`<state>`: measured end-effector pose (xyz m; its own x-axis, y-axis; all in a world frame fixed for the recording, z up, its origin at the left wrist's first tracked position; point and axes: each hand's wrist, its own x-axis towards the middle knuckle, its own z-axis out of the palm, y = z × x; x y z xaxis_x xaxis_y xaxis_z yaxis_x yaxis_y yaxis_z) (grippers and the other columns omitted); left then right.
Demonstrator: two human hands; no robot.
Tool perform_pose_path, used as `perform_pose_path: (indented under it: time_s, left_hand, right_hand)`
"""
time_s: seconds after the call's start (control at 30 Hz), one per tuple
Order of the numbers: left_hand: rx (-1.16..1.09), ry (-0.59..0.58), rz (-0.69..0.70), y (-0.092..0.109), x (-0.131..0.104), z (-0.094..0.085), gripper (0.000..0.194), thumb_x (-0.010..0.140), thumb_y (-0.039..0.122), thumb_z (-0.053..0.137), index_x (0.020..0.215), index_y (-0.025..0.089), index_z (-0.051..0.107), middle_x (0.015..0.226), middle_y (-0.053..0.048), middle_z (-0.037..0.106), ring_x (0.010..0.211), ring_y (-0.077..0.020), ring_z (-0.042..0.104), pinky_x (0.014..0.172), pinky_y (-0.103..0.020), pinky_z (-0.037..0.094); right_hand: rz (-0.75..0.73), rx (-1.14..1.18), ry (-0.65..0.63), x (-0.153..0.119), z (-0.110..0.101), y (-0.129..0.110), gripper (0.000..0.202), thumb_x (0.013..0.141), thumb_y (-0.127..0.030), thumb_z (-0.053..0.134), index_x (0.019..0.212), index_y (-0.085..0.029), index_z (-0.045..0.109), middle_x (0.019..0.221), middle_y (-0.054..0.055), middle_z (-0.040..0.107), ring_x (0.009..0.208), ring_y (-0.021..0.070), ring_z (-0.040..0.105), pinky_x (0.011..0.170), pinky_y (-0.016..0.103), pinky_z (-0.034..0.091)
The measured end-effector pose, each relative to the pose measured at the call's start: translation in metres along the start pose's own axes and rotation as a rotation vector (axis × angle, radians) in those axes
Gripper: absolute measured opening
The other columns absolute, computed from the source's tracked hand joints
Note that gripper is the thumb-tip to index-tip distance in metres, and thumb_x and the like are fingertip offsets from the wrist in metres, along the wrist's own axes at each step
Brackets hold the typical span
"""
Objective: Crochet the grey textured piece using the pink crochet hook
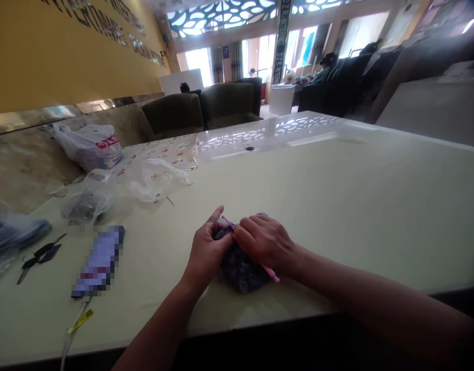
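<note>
Diagonally far-left to near-right, pink stick (pixel 271 273)

Bare hands (pixel 265 239), uncovered wrists (pixel 296 260), bare forearms (pixel 360 291), slim tapering fingers (pixel 250 226)

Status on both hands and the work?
Left hand and right hand closed around dark crocheted piece. Pink hook under right hand. Phone, keys off left, not in the way.
</note>
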<state>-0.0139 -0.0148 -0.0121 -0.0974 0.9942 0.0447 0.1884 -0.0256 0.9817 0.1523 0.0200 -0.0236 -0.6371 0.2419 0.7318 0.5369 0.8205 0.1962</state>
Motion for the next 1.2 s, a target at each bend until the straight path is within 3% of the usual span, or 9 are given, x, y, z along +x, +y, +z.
perform_pose_path:
  time_s: [0.1,0.2,0.3,0.5,0.63,0.8,0.97,1.1,1.2]
  left_hand:
    - [-0.280,-0.153,-0.124,0.001,0.003,-0.007,0.017,0.069,0.024,0.080,0.083,0.017,0.076,0.142,-0.011,0.059,0.127,-0.0286,0.055,0.102,-0.034,0.042]
    - [-0.435,-0.342,-0.269,0.001,0.006,-0.016,0.045,0.067,0.020,0.083,0.111,0.020,0.076,0.109,-0.009,0.074,0.103,-0.0226,0.065,0.094,-0.033,0.045]
    - [-0.514,-0.461,-0.365,0.003,0.007,-0.021,0.066,0.065,0.016,0.084,0.128,0.022,0.068,0.086,-0.002,0.074,0.082,-0.0145,0.065,0.084,-0.027,0.045]
    - [-0.535,-0.395,-0.315,0.003,0.010,-0.024,0.066,0.064,0.014,0.082,0.128,0.022,0.068,0.091,-0.002,0.076,0.083,-0.0134,0.066,0.085,-0.026,0.045]
    - [-0.453,-0.330,-0.308,0.004,0.013,-0.027,0.057,0.064,0.017,0.081,0.120,0.020,0.073,0.094,-0.007,0.077,0.086,-0.0167,0.067,0.085,-0.028,0.046]
    - [-0.323,-0.306,-0.272,0.004,0.013,-0.029,0.049,0.064,0.018,0.079,0.114,0.018,0.076,0.097,-0.008,0.078,0.091,-0.0204,0.067,0.087,-0.031,0.046]
    - [-0.241,-0.306,-0.263,0.003,0.010,-0.029,0.046,0.067,0.020,0.077,0.113,0.019,0.076,0.093,-0.007,0.079,0.084,-0.0182,0.067,0.083,-0.030,0.047]
    - [-0.202,-0.290,-0.188,0.004,0.009,-0.028,0.036,0.069,0.020,0.077,0.105,0.020,0.079,0.101,-0.006,0.078,0.087,-0.0171,0.066,0.084,-0.028,0.047]
    - [-0.273,-0.296,-0.170,0.001,0.009,-0.026,0.041,0.070,0.023,0.079,0.111,0.021,0.077,0.110,-0.007,0.076,0.090,-0.0183,0.066,0.086,-0.030,0.047]
  right_hand:
    - [-0.049,0.027,0.040,-0.001,-0.003,0.004,0.028,0.099,-0.012,0.040,0.078,-0.017,0.057,0.066,0.001,0.051,0.061,0.0157,0.042,0.060,0.030,0.033]
    - [-0.196,0.106,0.018,-0.001,-0.009,0.013,0.027,0.101,-0.015,0.039,0.085,-0.016,0.060,0.069,0.001,0.054,0.063,0.0147,0.044,0.063,0.029,0.037]
    - [-0.245,0.194,0.001,0.000,-0.011,0.021,0.021,0.100,-0.017,0.045,0.087,-0.016,0.061,0.071,0.000,0.056,0.064,0.0129,0.048,0.063,0.027,0.039]
    - [-0.171,0.258,0.071,0.002,-0.013,0.032,0.008,0.097,-0.022,0.057,0.098,-0.018,0.064,0.079,0.001,0.066,0.070,0.0114,0.059,0.067,0.024,0.048]
    - [-0.144,0.332,0.011,0.005,-0.019,0.036,0.010,0.096,-0.018,0.055,0.096,-0.018,0.065,0.089,0.003,0.069,0.074,0.0121,0.061,0.078,0.029,0.054]
    - [-0.014,0.743,-0.156,0.007,-0.029,0.042,0.017,0.098,-0.015,0.050,0.093,-0.017,0.066,0.096,0.006,0.068,0.086,0.0136,0.063,0.093,0.034,0.052]
    - [0.180,1.090,-0.312,0.006,-0.034,0.051,0.018,0.098,-0.018,0.051,0.093,-0.014,0.068,0.099,0.009,0.068,0.089,0.0150,0.064,0.085,0.029,0.052]
    - [0.355,1.311,-0.331,0.006,-0.029,0.053,0.017,0.095,-0.023,0.058,0.091,-0.013,0.071,0.096,0.010,0.071,0.089,0.0172,0.065,0.080,0.029,0.052]
    - [0.527,1.298,-0.286,0.006,-0.022,0.045,0.018,0.094,-0.027,0.060,0.090,-0.014,0.072,0.088,0.007,0.071,0.079,0.0145,0.064,0.070,0.025,0.051]
